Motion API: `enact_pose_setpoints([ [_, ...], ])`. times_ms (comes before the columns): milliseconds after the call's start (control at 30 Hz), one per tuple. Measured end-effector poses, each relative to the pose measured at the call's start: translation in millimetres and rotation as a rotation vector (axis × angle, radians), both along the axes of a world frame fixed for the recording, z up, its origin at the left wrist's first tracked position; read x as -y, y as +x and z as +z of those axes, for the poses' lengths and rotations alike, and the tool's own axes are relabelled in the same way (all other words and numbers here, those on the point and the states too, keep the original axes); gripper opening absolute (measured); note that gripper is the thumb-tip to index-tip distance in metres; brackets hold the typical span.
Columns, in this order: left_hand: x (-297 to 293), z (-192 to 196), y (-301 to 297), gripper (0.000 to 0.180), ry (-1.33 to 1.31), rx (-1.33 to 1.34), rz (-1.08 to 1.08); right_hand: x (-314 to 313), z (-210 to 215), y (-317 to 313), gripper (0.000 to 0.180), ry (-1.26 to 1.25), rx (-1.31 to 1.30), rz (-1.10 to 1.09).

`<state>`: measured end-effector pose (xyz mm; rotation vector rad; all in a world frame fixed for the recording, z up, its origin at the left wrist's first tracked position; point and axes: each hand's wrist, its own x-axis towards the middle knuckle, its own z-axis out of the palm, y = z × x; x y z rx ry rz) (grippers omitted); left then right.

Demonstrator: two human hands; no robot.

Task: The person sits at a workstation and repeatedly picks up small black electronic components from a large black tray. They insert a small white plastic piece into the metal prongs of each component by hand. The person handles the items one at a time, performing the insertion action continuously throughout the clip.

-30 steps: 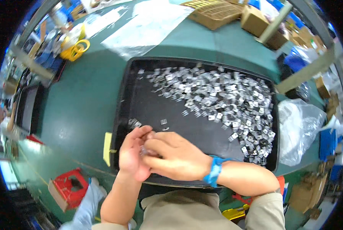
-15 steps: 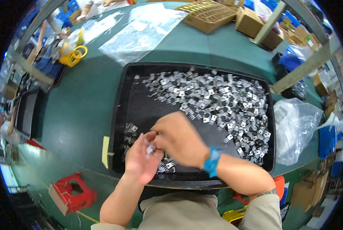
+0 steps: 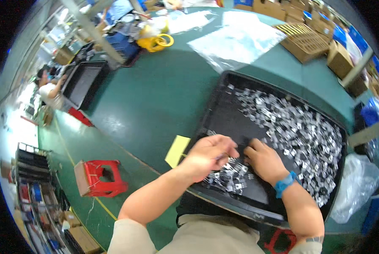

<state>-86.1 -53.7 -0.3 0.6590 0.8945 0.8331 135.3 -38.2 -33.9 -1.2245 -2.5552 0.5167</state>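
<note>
A black tray (image 3: 236,116) lies on the green table, with a large spread of small three-legged transistors (image 3: 301,131) over its far and right side. A smaller pile of transistors (image 3: 229,177) lies at its near left. Over that pile my left hand (image 3: 208,155) is closed with curled fingers; a small dark bit shows at them, too blurred to name. My right hand (image 3: 263,161), with a blue band at its wrist, is low over the tray floor between the two groups. Its fingers are bent down and closed, their tips partly hidden.
A yellow paper (image 3: 177,151) sticks out by the tray's left edge. Clear plastic sheets (image 3: 240,38), a divided carton (image 3: 306,42) and yellow tape rolls (image 3: 155,42) lie farther back. A plastic bag (image 3: 359,186) is at right, a red stool (image 3: 100,178) at left. Another person (image 3: 51,91) stands far left.
My view has swung left, so the tray appears farther right and tilted. My hands, together before, are now apart; the right has moved down to the tray floor, and the left has curled its fingers.
</note>
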Motion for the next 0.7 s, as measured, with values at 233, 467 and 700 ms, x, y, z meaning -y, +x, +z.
enact_pose_setpoints([
  [233,-18.3,10.5,4.7,0.040,-0.131,0.026,-0.059,10.2,11.4,7.1,0.015,-0.058,0.085,-0.148],
  [467,-12.3,-10.7,2.9,0.034,-0.085,0.154,-0.131,2.9,25.6,11.1,0.014,-0.258,-0.478,-0.301],
  [700,-8.4,-2.8,11.0,0.020,0.049,-0.047,-0.186,15.5,41.9,-0.6,0.008,-0.580,-0.905,-0.490],
])
